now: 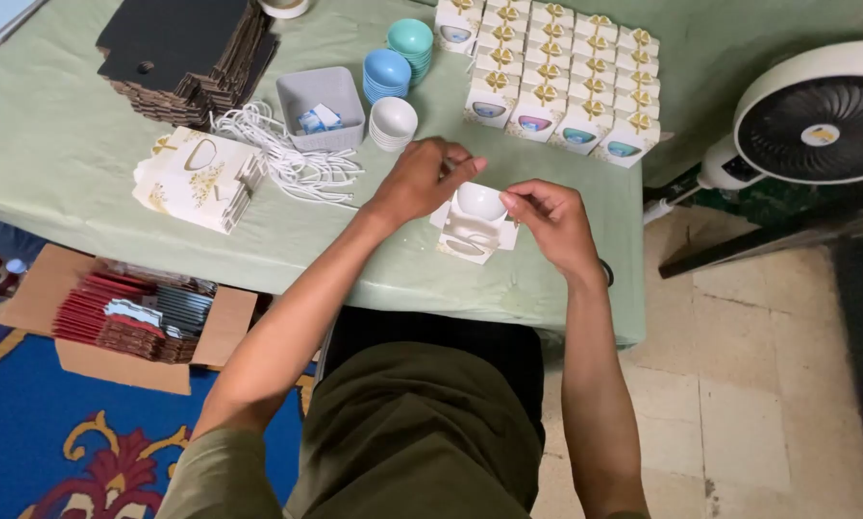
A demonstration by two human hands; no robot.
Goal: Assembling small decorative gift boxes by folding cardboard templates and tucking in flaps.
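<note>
**White bowl going into its box at centre frame**

Where our two hands meet, just above the middle of the frame, we pinch a small white bowl (pixel 480 201) between them: the left hand (pixel 420 179) closes its fingers on the bowl's far-left rim, and the right hand (pixel 550 219) grips the near-right rim with thumb and forefinger. The bowl sits in the mouth of a small white gift box (pixel 472 235) with gold print, which rests on the green worktop (pixel 66 154).

To do this well, we judge that the bowl should stay level and centred over the opening, with both grips light so the thin card flaps do not buckle.

Outward from there, above the hands stand three stacks of bowls: white (pixel 393 122), blue (pixel 386 74) and teal (pixel 410 43). A grey tray (pixel 299 100) holds small packets, beside a tangle of white cords (pixel 282 154). At upper right we count about twenty finished boxes (pixel 556 82) in rows. At left lies one pile of flat printed boxes (pixel 196 178), with dark cardboard sheets (pixel 186 48) behind. One fan (pixel 816 120) stands at the right edge, and one carton (pixel 138 322) on the floor at lower left.
</note>
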